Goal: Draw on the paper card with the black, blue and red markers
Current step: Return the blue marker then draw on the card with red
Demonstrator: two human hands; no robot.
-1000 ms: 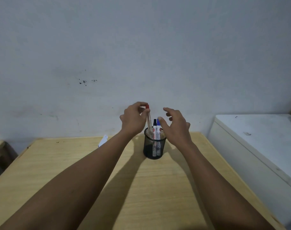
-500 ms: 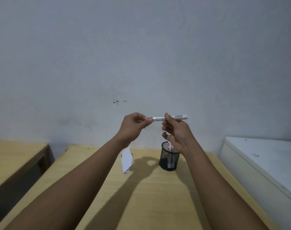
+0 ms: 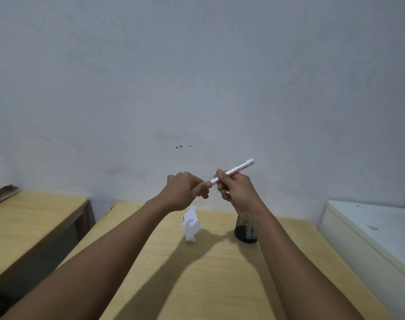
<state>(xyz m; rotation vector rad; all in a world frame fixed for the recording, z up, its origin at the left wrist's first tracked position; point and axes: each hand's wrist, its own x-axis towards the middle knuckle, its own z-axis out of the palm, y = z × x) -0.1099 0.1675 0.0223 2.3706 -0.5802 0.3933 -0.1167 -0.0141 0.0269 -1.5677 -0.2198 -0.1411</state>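
Both hands are raised in front of the wall, above the far end of the wooden worktop [image 3: 220, 273]. The right hand [image 3: 236, 191] has its grip clamped on the white barrel of a marker [image 3: 233, 170], which slants up and to the right, its far end sticking out well past the fingers. The left hand [image 3: 185, 192] sits just to the left of that grip, its own fingers curled together over the marker's lower left end; the cap is hidden inside them, so its colour cannot be told, though faint red print runs along the barrel. The two hands are nearly touching, with a short bare stretch of barrel between them.

Below the left grip, and a little to its right, a folded white paper card [image 3: 191, 225] stands upright on the worktop, with a small dark mark on its left edge. Below the right grip, partly hidden behind the right wrist, a black mesh pen holder [image 3: 245, 232] stands on the worktop to the right of the card, the two apart; pale marker barrels show faintly through the mesh, their colours unclear.

To the far right of the right grip stands a white cabinet [image 3: 370, 232], beside the worktop. To the far left of the left grip is a second wooden table [image 3: 30, 218], apart from the worktop, with a dark flat object at its back corner.
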